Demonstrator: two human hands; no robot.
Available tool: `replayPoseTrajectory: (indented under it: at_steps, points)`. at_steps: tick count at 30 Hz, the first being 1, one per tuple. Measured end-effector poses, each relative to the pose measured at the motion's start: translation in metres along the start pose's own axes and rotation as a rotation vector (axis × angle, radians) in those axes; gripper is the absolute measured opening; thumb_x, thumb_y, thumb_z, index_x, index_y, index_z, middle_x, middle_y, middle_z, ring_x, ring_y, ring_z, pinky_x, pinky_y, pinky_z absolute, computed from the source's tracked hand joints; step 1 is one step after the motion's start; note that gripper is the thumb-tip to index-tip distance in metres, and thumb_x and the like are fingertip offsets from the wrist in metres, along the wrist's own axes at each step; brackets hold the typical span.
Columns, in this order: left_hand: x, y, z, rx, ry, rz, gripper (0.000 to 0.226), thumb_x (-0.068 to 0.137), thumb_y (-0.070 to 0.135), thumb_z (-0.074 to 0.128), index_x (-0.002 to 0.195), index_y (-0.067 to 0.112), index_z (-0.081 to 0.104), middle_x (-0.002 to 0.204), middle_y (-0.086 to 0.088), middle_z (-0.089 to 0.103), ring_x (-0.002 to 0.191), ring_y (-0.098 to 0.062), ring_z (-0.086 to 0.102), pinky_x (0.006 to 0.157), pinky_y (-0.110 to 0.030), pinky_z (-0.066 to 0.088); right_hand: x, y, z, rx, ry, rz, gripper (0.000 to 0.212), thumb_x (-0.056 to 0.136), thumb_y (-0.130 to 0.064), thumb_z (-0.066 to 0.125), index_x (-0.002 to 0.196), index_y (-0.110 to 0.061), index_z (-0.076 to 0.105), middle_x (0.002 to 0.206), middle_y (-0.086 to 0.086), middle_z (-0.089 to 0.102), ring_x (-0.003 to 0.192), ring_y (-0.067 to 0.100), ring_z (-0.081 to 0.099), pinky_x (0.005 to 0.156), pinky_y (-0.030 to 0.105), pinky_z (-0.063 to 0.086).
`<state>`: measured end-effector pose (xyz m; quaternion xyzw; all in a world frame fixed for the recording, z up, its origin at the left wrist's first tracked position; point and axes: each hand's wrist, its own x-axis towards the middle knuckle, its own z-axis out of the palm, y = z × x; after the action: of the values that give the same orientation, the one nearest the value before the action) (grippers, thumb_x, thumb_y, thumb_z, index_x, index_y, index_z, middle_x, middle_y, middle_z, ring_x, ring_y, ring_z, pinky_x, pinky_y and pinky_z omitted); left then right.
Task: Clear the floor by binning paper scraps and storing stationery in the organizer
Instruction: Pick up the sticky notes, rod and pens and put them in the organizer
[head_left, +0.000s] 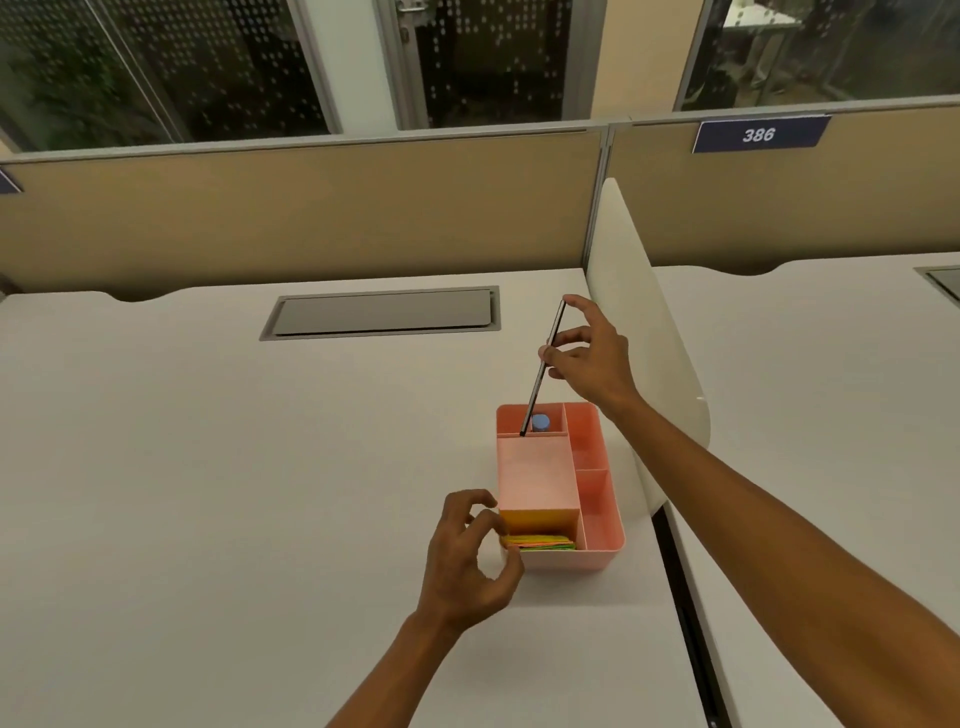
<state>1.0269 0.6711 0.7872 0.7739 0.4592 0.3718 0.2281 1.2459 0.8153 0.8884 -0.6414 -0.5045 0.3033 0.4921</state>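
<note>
A pink organizer (602, 545) with several compartments stands on the white desk (208, 467) near its right edge. My right hand (592, 358) holds a thin dark pen (540, 379) tilted, its lower tip inside the organizer's far left compartment beside a small blue-capped item (541, 423). Coloured sticky notes (540, 543) lie in the near left compartment. My left hand (467, 556) sits at the organizer's near left corner, fingers curled and touching its wall, with nothing in it.
A grey cable hatch (382, 312) is set into the desk at the back. A white curved divider (639, 332) stands right of the organizer. Beyond it lies a second desk (831, 415). Tan partition panels (311, 218) run along the back.
</note>
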Motion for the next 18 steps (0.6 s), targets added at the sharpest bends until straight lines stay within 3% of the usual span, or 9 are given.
replayPoseTrajectory:
  at_steps: [5,9,14,18]
  points:
    - [0.013,-0.006,-0.01,-0.053,0.01,-0.046,0.034,0.068,0.037,0.072,0.093,0.019,0.058,0.105,0.007,0.057,0.098,-0.015,0.056,0.075,-0.011,0.045,0.019,0.001,0.014,-0.1,-0.011,-0.089,0.07,0.08,-0.011,0.077,0.139,-0.027,0.043,0.089,0.0,0.066,0.066,0.012,0.071,0.069,0.023,0.059]
    - [0.03,-0.006,-0.018,-0.167,0.02,-0.173,0.034,0.069,0.039,0.066,0.095,0.02,0.057,0.096,0.009,0.061,0.092,-0.014,0.059,0.068,-0.017,0.049,0.021,0.01,0.03,-0.208,-0.089,-0.16,0.067,0.08,-0.013,0.077,0.136,-0.03,0.045,0.093,0.002,0.069,0.063,0.007,0.069,0.073,0.023,0.057]
    - [0.049,0.0,-0.028,-0.398,-0.001,-0.356,0.036,0.071,0.044,0.054,0.093,0.016,0.06,0.089,0.001,0.066,0.086,-0.016,0.063,0.069,-0.028,0.053,0.01,0.018,0.04,-0.363,-0.124,-0.239,0.032,0.084,-0.035,0.073,0.111,-0.021,0.063,0.098,0.001,0.073,0.072,0.011,0.069,0.075,0.029,0.059]
    - [0.059,-0.005,-0.034,-0.593,0.017,-0.497,0.053,0.075,0.052,0.045,0.097,0.007,0.062,0.091,-0.01,0.068,0.086,-0.027,0.065,0.065,-0.034,0.052,0.011,0.016,0.037,-0.41,-0.073,-0.269,0.035,0.088,-0.051,0.061,0.098,-0.018,0.07,0.096,0.0,0.075,0.08,0.009,0.069,0.076,0.029,0.056]
